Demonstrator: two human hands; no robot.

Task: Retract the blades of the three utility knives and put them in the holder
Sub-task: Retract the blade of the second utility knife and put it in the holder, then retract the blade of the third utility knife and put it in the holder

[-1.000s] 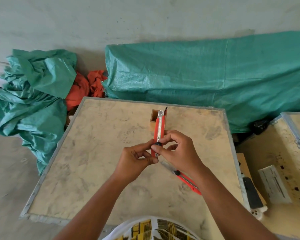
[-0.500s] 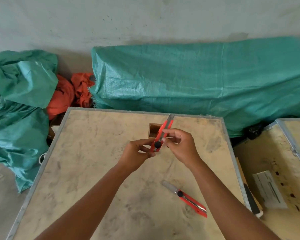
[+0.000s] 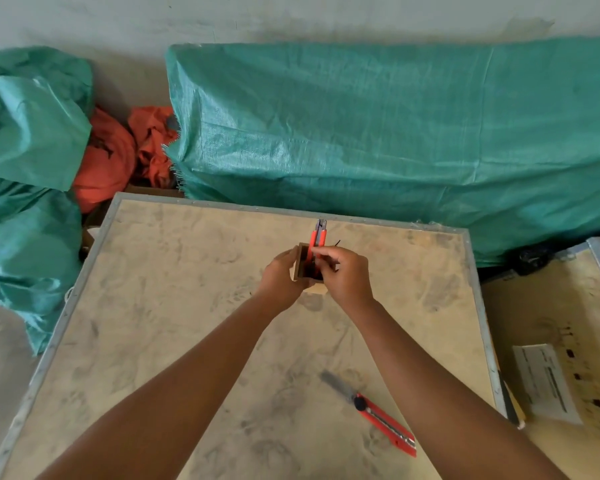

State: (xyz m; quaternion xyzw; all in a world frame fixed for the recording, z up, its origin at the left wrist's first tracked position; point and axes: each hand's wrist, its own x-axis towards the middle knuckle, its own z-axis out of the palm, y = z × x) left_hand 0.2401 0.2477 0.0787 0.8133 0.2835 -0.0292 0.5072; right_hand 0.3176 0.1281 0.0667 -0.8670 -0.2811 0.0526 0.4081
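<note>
A small wooden holder stands near the far middle of the tabletop. My left hand grips its left side. My right hand pinches a red utility knife that stands upright in the holder, its top end sticking out above my fingers. A second red utility knife lies flat on the table at the near right, its grey blade extended toward the upper left. A third knife is not visible; the holder's inside is dark.
Green tarp-covered bundles lie behind the table, with more at the left and orange cloth between them. A second panel with a white paper label sits to the right.
The knife was held in the air in both hands; now it stands in the holder. My left hand has moved from the knife onto the holder. The camera view has shifted.
</note>
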